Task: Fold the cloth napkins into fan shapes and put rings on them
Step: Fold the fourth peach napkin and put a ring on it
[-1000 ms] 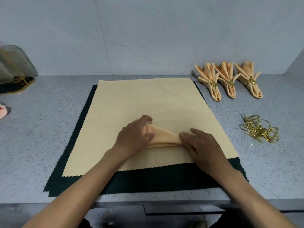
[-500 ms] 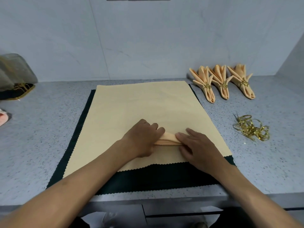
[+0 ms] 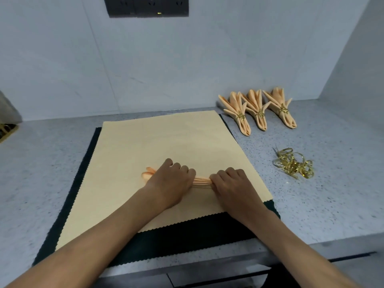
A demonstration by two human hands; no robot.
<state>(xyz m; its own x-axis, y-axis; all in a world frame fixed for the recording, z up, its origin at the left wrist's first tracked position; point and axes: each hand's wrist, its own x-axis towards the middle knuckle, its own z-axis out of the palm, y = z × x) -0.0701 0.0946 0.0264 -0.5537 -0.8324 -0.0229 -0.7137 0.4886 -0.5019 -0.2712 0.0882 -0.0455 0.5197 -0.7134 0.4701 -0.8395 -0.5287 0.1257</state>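
While both hands press down side by side, a pleated peach napkin (image 3: 200, 180) lies gathered into a narrow strip on top of a flat peach cloth (image 3: 166, 146), which serves as the landmark. The left hand (image 3: 171, 181) curls its fingers over the strip's left part and grips it, with two small folded ends poking out just left of the knuckles. The right hand (image 3: 233, 186) curls round the strip's right part, its knuckles bent, so only a short stretch of pleats shows between the hands. Under the flat cloth sits a dark green cloth (image 3: 187, 238), showing along the cloth's near and left edges. Beyond the cloth's far right corner lie three finished fan napkins (image 3: 258, 111), each banded by a gold ring. Right of the cloth, on the speckled counter (image 3: 52, 163), rests a heap of loose gold rings (image 3: 294, 164).
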